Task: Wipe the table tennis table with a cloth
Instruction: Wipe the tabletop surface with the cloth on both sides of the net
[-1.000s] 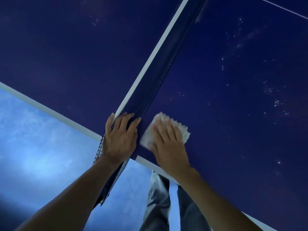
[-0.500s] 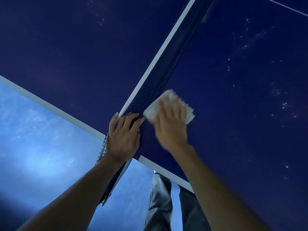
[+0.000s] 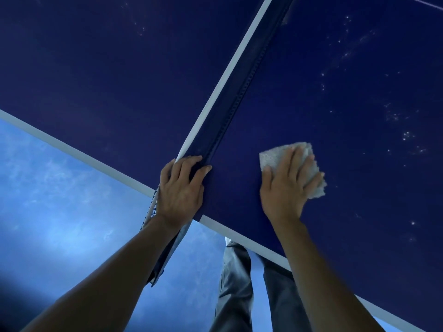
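The dark blue table tennis table (image 3: 347,80) fills most of the view, with a white edge line along its near side. A dark net (image 3: 239,92) with a white top band runs diagonally across it. My left hand (image 3: 179,190) grips the near end of the net, fingers curled over its top. My right hand (image 3: 287,183) presses flat on a white crumpled cloth (image 3: 271,158) on the table half to the right of the net, a short way in from the near edge. White specks dot the surface to the right of the cloth.
A light blue floor (image 3: 60,212) lies below the table's near edge at the left. My legs in grey trousers (image 3: 235,283) stand against that edge. A thin white line (image 3: 422,1) crosses the far right corner of the table.
My right hand has slid the cloth away from the net, to the right across the table. My left hand has kept its grip on the net's end.
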